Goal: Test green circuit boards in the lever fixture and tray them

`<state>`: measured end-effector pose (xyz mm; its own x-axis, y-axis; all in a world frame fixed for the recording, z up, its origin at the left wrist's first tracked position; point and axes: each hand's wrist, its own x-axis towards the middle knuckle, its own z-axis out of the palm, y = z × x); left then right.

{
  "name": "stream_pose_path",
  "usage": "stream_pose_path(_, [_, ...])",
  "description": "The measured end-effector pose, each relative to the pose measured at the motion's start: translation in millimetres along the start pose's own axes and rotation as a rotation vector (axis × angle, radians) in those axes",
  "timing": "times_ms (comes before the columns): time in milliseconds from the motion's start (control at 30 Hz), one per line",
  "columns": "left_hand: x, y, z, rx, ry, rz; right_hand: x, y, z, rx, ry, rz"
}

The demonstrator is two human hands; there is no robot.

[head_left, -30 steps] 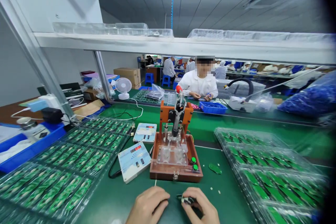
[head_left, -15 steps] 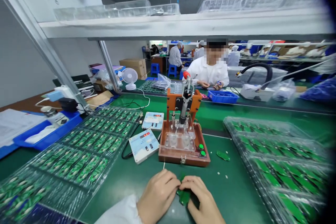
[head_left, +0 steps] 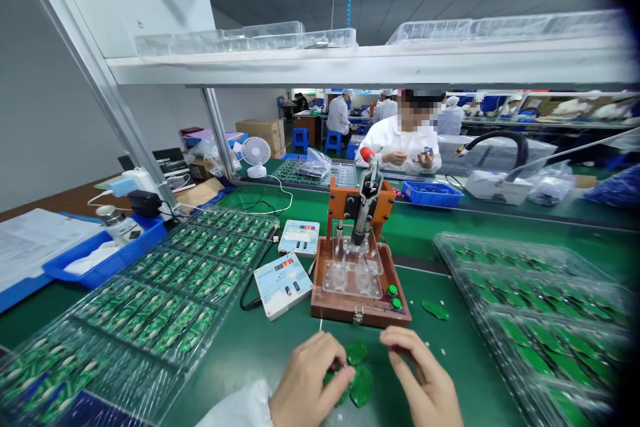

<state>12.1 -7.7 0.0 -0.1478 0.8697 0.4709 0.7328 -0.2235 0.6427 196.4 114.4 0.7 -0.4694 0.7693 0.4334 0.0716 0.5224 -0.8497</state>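
My left hand (head_left: 313,380) is closed, thumb and fingers pinching a green circuit board (head_left: 332,379) whose edges are partly hidden by the fingers. Right beside it on the green bench lie two more green boards, an upper board (head_left: 357,351) and a lower board (head_left: 361,387). My right hand (head_left: 423,377) hovers to the right of these boards, thumb and fingers apart, holding nothing. Beyond both hands stands a test fixture (head_left: 361,307), a brown wooden box with a clear plate, a red-tipped lever and two green buttons.
Left of the fixture are two display boxes, a front box (head_left: 283,283) and a rear box (head_left: 299,237). A clear tray (head_left: 183,363) of boards lies left; another tray (head_left: 480,333) lies right. A loose board (head_left: 435,309) rests near the fixture. A co-worker (head_left: 400,140) sits opposite.
My right hand has moved away from the boards to the right and opened. My left hand stays by the boards, now more in sight. The view has tilted slightly up.
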Motion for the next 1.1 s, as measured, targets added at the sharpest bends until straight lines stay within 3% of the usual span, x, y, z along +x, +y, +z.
stream_pose_path(100, [-1.8,-0.9,-2.4,-0.026,0.116,-0.034,32.6,-52.5,-4.0,0.074,0.182,-0.096])
stream_pose_path(233, [-2.6,-2.6,-3.6,-0.031,0.189,0.037,87.8,-112.1,-4.0,0.074,0.338,-0.252])
stream_pose_path(367, [-2.3,-2.0,-4.4,0.01,0.207,0.069,141.6,-138.5,-2.5,-0.002,0.335,-0.429])
stream_pose_path(467, [-1.3,-0.7,-6.2,0.02,0.197,0.057,162.6,-141.6,-3.5,-0.05,0.297,-0.516])
stream_pose_path(567, [0.9,-1.3,-10.7,0.041,0.189,-0.008,149.1,-128.9,-4.6,-0.056,0.382,-0.471])
stream_pose_path(667, [2.7,-5.7,-18.8,0.033,0.125,-0.142,104.0,-100.0,-3.1,-0.039,0.437,-0.32])
stream_pose_path(733, [2.5,-10.5,-25.8,-0.002,0.027,-0.181,68.1,-75.6,-0.2,-0.064,0.328,-0.191])
stream_pose_path(833, [0.8,-18.6,-36.1,-0.045,-0.116,-0.138,24.7,-41.0,6.5,-0.189,-0.012,-0.022])
stream_pose_path(900, [-0.2,-23.3,-41.1,-0.04,-0.197,-0.096,7.6,-23.8,11.9,-0.292,-0.163,0.02])
stream_pose_path(1100, [0.4,-26.2,-44.6,0.082,-0.302,-0.052,-5.3,-4.8,26.8,-0.506,-0.211,-0.011])
